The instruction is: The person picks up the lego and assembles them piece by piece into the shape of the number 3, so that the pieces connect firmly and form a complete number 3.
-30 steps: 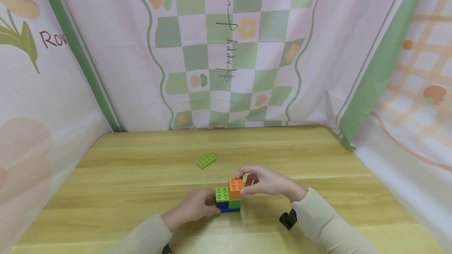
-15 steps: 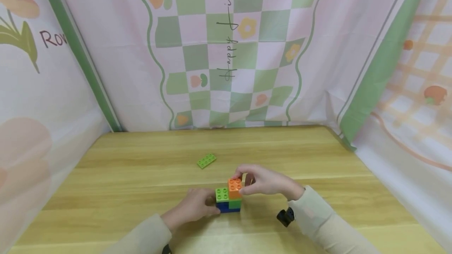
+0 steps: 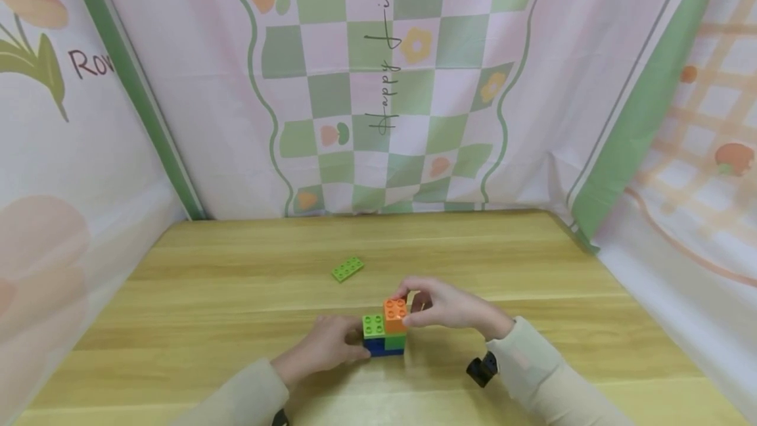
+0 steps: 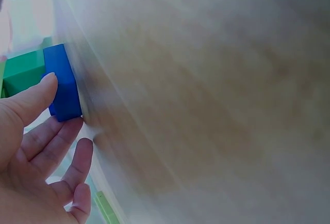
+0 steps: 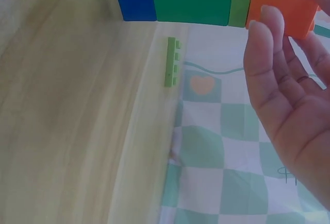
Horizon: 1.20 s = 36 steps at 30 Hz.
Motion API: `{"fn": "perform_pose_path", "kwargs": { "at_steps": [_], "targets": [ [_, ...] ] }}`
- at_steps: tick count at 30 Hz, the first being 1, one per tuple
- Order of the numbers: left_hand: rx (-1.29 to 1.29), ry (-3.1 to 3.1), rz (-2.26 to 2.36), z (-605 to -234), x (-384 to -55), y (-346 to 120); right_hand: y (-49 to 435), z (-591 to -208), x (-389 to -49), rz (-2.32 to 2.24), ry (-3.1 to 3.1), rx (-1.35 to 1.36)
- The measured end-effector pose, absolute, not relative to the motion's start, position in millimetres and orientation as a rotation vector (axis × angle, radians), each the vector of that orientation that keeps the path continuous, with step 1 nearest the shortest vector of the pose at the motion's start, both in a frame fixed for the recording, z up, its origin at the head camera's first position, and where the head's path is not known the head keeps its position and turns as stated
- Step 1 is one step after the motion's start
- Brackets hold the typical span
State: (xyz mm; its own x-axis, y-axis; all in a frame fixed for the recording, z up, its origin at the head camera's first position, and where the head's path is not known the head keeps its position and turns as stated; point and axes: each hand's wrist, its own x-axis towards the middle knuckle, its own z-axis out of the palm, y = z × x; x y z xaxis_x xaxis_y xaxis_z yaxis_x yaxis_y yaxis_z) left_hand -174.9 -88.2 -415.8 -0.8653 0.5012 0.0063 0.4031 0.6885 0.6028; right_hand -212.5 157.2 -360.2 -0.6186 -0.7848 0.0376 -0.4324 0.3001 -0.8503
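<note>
A small stack of toy building bricks stands on the table in the head view. A blue brick (image 3: 384,351) forms its base, a green brick (image 3: 395,342) sits on the right part, and a light green plate (image 3: 372,326) lies across the top. On the plate's right end is an orange brick (image 3: 395,322), pinched between the thumb and fingers of my right hand (image 3: 446,307). My left hand (image 3: 324,346) grips the base from the left, its thumb (image 4: 38,98) on the near face and fingertips behind the blue brick.
Beyond the stack, a loose light green plate with studs (image 3: 347,269) lies flat on the wooden table (image 3: 236,261). Printed curtains (image 3: 408,97) close off the back and both sides. A black wrist camera (image 3: 481,369) hangs under the right sleeve.
The right hand and the top of the orange brick tipped slightly left half a second ago and have come back right. The left hand keeps its grip on the base.
</note>
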Motion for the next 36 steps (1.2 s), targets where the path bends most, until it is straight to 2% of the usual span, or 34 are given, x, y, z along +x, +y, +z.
{"fn": "perform_pose_path", "kwargs": {
  "at_steps": [36],
  "targets": [
    [0.747,2.741,0.941,-418.3,-174.3,-89.0,161.3,-365.8,-211.1,-1.303,2.192,-1.001]
  ]
}}
